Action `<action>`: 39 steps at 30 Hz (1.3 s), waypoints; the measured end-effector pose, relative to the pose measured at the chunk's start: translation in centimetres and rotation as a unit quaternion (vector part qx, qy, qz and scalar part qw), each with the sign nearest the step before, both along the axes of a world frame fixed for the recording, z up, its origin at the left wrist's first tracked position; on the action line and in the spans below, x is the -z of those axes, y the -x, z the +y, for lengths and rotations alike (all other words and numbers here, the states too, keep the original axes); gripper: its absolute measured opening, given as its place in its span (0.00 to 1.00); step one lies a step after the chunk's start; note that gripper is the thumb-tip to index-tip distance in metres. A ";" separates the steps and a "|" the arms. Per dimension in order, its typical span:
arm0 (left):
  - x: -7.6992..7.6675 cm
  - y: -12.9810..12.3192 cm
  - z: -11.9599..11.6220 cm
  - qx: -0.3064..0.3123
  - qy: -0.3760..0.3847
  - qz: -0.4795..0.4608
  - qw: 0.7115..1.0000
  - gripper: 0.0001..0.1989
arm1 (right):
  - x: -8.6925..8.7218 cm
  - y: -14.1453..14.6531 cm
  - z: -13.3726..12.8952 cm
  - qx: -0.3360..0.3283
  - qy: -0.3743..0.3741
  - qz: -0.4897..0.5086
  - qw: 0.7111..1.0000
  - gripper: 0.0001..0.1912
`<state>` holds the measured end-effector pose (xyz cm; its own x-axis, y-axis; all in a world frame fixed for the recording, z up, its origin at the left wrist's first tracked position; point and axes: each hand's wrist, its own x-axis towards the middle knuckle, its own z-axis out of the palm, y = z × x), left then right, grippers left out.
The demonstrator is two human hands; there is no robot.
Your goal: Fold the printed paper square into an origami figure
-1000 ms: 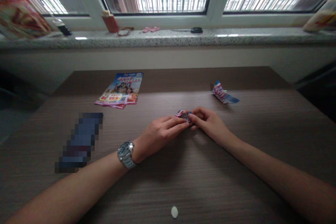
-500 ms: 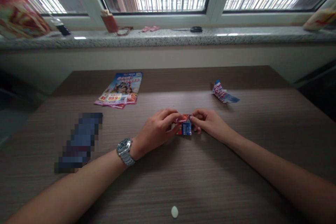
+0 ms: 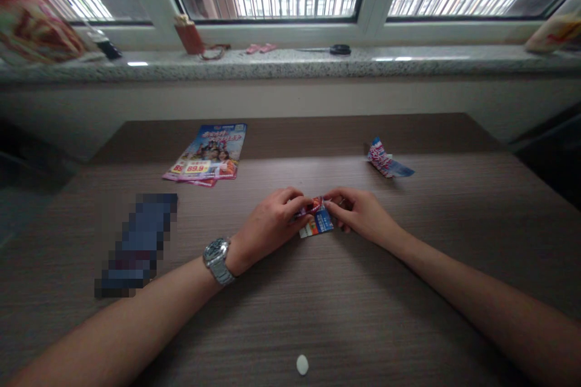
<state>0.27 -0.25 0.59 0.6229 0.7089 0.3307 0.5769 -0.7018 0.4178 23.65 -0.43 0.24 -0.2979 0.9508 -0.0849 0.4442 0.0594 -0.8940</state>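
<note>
Near the middle of the table (image 3: pixel 290 308), a folded paper (image 3: pixel 323 221) is pinched at opposite sides by the left hand (image 3: pixel 275 217) and right hand (image 3: pixel 363 211); whether it is lifted cannot be told.

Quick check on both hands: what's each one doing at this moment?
Left hand: closed on the left part of the folded printed paper.
Right hand: closed, pinching the same paper's right edge.

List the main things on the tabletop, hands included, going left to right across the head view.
Pixelated dark object → printed leaflets → left hand → held printed paper → right hand → folded blue, red and white piece.
</note>
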 end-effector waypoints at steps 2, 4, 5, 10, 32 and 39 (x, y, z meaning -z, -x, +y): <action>0.0 0.0 0.0 -0.004 -0.002 0.013 1.000 0.11 | -0.1 -0.1 -0.1 -0.002 -0.062 -0.044 0.997 0.13; -0.1 -0.1 -0.1 -0.010 -0.002 0.029 1.000 0.11 | -0.2 -0.1 -0.2 -0.010 -0.134 -0.083 0.987 0.10; -0.1 -0.1 -0.1 -0.013 -0.002 0.037 0.999 0.12 | -0.2 -0.1 -0.2 -0.016 -0.164 -0.096 0.982 0.09; -0.3 -0.2 -0.3 -0.018 -0.009 0.055 0.998 0.11 | -0.1 0.3 -0.9 -0.044 -0.219 -0.132 0.966 0.08; -0.4 -0.4 -0.6 -0.062 0.043 0.012 0.997 0.18 | 0.2 1.0 -1.6 -0.062 -0.255 -0.209 0.942 0.16; -0.3 -0.4 -0.6 -0.057 0.045 -0.002 0.997 0.22 | -0.1 1.1 -1.6 -0.053 -0.258 -0.208 0.942 0.15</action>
<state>0.64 -0.88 0.89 0.5360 0.8015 0.2651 0.6486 -0.5920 0.4784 22.52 -2.08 0.30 -0.4357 0.8647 0.2499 0.7171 0.5013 -0.4843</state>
